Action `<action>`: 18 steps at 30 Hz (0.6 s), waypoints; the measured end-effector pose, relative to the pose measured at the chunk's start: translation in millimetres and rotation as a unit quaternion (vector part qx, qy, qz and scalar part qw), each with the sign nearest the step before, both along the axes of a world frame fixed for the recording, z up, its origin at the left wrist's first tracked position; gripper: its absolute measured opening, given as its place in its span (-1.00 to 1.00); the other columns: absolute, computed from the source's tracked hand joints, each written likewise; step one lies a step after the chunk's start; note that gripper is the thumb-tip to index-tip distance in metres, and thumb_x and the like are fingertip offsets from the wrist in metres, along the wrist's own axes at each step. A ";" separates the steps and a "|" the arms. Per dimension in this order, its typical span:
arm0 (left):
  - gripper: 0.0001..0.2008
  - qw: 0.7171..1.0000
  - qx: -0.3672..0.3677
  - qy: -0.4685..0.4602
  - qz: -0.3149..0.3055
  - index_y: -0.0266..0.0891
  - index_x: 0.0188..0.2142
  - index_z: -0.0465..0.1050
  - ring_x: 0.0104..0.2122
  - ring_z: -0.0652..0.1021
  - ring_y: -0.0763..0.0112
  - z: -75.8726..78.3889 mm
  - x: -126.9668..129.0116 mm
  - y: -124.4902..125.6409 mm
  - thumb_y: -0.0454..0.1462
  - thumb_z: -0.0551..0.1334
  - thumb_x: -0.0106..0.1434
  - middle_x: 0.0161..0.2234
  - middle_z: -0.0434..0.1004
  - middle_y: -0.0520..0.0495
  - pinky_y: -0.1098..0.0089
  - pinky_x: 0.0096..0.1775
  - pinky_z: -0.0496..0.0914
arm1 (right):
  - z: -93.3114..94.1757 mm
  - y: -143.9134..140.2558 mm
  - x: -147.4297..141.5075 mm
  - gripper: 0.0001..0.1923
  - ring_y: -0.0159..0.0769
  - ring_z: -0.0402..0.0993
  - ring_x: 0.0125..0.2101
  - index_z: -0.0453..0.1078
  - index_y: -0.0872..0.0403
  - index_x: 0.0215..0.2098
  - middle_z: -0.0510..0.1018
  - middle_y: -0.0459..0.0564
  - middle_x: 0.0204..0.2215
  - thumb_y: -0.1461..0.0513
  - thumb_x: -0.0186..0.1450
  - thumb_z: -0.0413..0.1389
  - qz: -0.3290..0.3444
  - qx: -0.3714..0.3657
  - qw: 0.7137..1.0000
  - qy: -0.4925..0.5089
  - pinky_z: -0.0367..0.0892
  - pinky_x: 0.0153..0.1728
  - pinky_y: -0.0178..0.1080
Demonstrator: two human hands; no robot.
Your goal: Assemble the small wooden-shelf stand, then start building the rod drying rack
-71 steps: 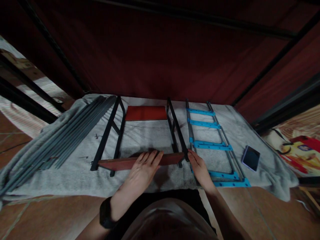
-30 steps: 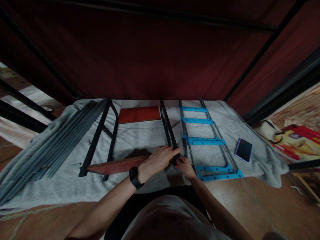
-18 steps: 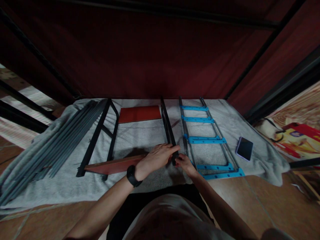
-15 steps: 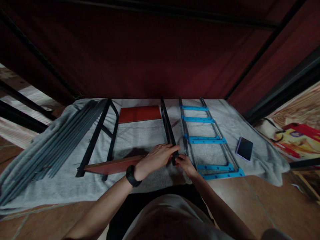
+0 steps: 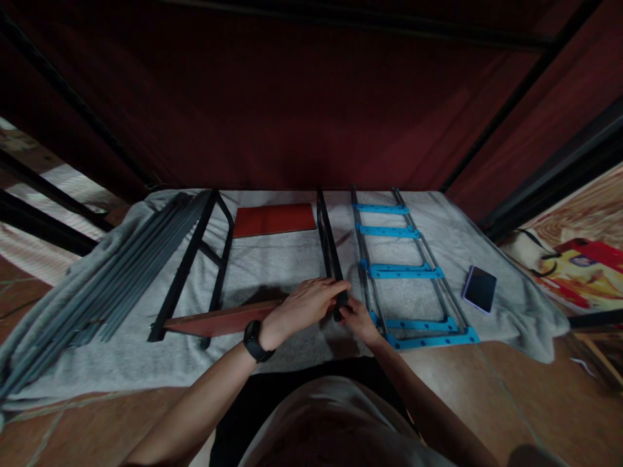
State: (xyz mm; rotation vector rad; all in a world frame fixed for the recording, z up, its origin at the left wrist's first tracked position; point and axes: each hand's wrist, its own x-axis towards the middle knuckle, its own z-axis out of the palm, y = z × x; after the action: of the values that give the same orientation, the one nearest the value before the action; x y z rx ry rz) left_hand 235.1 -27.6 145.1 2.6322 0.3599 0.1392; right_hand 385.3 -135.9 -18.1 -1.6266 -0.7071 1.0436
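Phone (image 5: 479, 289) right of ladder frame (image 5: 406, 271) (on blanket (image 5: 272, 263))

Grey blanket (image 5: 272, 259) spread on tiled floor (image 5: 73, 421). On blanket, left edge to right edge: grey rods (image 5: 111, 272), black frame (image 5: 195, 259), red panel (image 5: 275, 219) near far edge, black rail (image 5: 327, 240), blue-runged ladder frame (image 5: 403, 272), phone (image 5: 479, 289).

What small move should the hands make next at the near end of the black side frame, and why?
Probably keep the left hand pressing the red board against the black side frame while the right hand works the joint; both hands meet exactly at that corner, and the board stands on edge.
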 end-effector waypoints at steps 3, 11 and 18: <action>-0.59 1.000 0.000 -0.003 -0.002 -0.06 0.09 0.29 -0.14 0.50 0.33 -1.3 0.9 1.1 -0.43 0.07 0.29 -0.14 0.50 -0.02 0.36 -0.12 0.34 | 2.9 -4.0 1.1 -0.69 -0.28 0.47 -0.46 0.37 0.05 -0.34 0.49 -0.08 -0.49 -0.01 0.10 0.16 -0.028 -0.010 0.995 0.097 0.49 -0.40 -0.17; -0.60 1.000 -0.006 -0.004 0.003 -0.06 0.10 0.29 -0.13 0.50 0.33 -6.7 1.8 2.3 -0.42 0.07 0.30 -0.11 0.49 -0.03 0.35 -0.10 0.33 | 3.0 -1.4 4.4 -0.70 -0.38 0.38 -0.57 0.33 0.07 -0.45 0.41 -0.16 -0.61 0.01 0.07 0.18 -0.007 -0.030 0.994 0.100 0.44 -0.48 -0.24; -0.61 1.000 -0.015 -0.002 -0.001 -0.03 0.10 0.28 -0.13 0.50 0.33 -4.4 1.6 1.8 -0.41 0.08 0.32 -0.11 0.50 -0.01 0.37 -0.12 0.33 | -9.1 0.3 2.5 -0.76 -0.43 0.30 -0.66 0.24 0.04 -0.47 0.34 -0.18 -0.65 0.09 0.29 -0.02 0.022 -0.071 0.994 -0.083 0.27 -0.59 -0.34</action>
State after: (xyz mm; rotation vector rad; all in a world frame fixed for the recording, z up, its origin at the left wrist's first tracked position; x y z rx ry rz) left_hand 236.7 -25.8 140.7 2.6024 0.3559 0.1388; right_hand 387.7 -135.7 -27.2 -1.8440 -0.7963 1.0163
